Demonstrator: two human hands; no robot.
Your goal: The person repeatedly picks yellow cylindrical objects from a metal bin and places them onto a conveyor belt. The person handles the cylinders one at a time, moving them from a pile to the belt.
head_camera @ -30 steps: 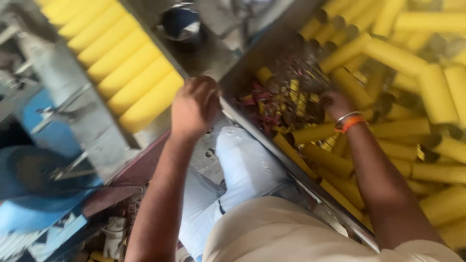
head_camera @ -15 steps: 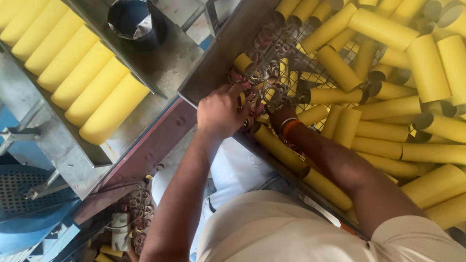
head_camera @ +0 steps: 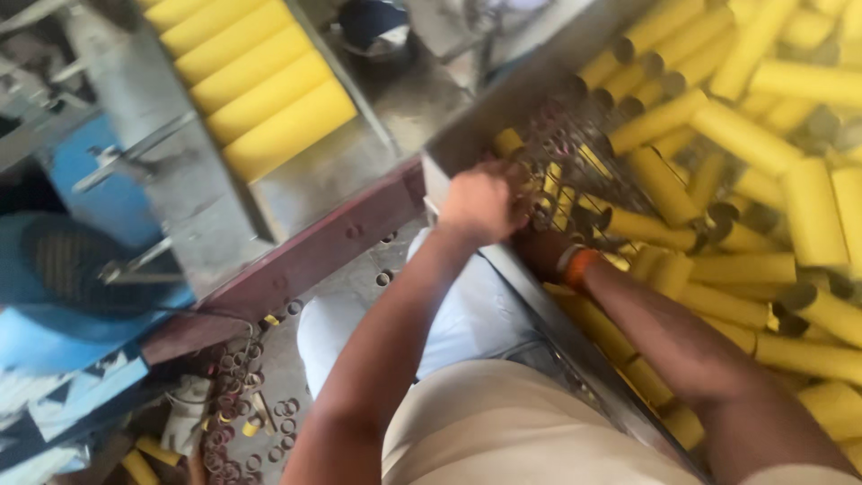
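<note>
**Operator:** Looking down through the head camera, I have both hands inside a grey metal bin [head_camera: 453, 157] full of yellow tubes [head_camera: 660, 184]. My left hand [head_camera: 480, 202] is closed over a tangle of small metal rings [head_camera: 575, 166] that lies on top of the tubes near the bin's left wall.

**Checker:** State of the right hand?

**Operator:** My right hand [head_camera: 539, 251] sits just below the left one, under the same tangle. An orange wristband [head_camera: 579, 267] marks the wrist. The fingers are hidden behind the left hand and the rings, so I cannot tell whether they are curled or spread.

**Checker:** Surroundings?

**Operator:** A row of yellow rolls [head_camera: 256, 85] lies side by side on a grey machine [head_camera: 193, 193] at upper left, well apart from the bin. A dark red beam [head_camera: 310, 260] runs between the machine and the bin. Loose rings [head_camera: 238, 395] are scattered on the floor at lower left.
</note>
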